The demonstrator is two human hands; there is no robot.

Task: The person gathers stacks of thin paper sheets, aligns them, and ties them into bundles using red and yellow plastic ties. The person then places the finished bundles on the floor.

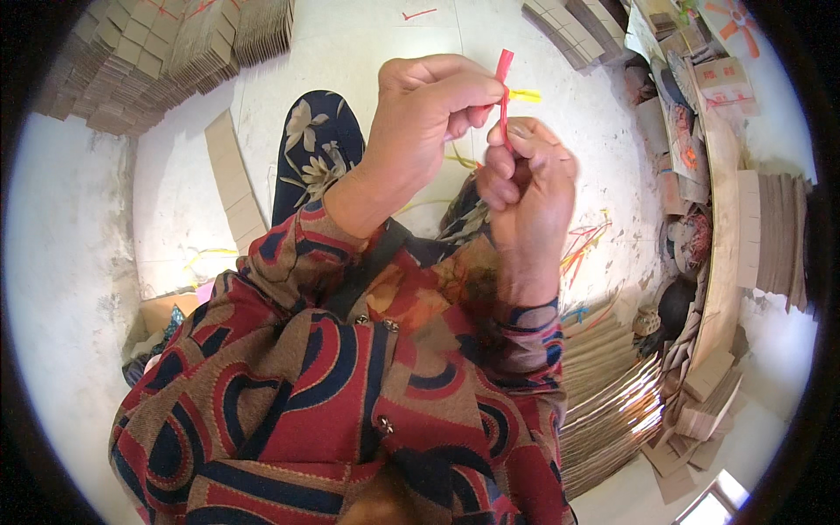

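Head view: a red plastic strip (pixel 503 87) is pinched between both hands.
It is gripped by left hand (pixel 429 114) and right hand (pixel 525 184) alike; tying seems underway, steady tension needed.

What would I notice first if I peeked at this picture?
Right in the upper middle, the left hand and the right hand pinch a thin red strip between them. Stacks of flat cardboard fill the top left corner, and more pile up at the lower right.
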